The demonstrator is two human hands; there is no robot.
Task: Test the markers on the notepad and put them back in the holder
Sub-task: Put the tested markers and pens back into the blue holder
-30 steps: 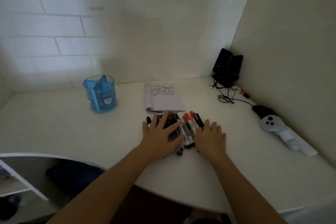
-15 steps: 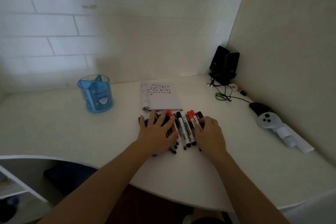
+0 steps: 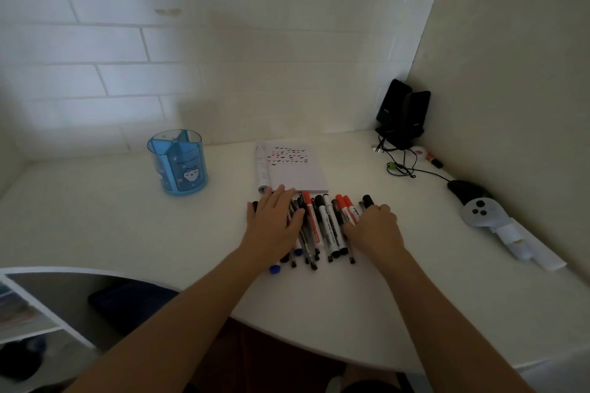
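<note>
A pile of several black, red and blue markers lies side by side on the white desk, just in front of the open notepad, whose page carries rows of small red and black marks. My left hand rests flat on the left part of the pile with straight fingers reaching the notepad's near edge. My right hand sits on the right end of the pile, its fingers curled over the markers there. The blue divided holder stands upright to the left, apart from both hands, and looks empty.
Two black speakers stand in the back right corner with cables trailing forward. A grey controller and white rolled paper lie along the right wall. The desk's front edge curves; a shelf sits lower left.
My right hand went from flat to curled over the right-hand markers. My left hand slid forward over the pile, up to the notepad's near edge.
</note>
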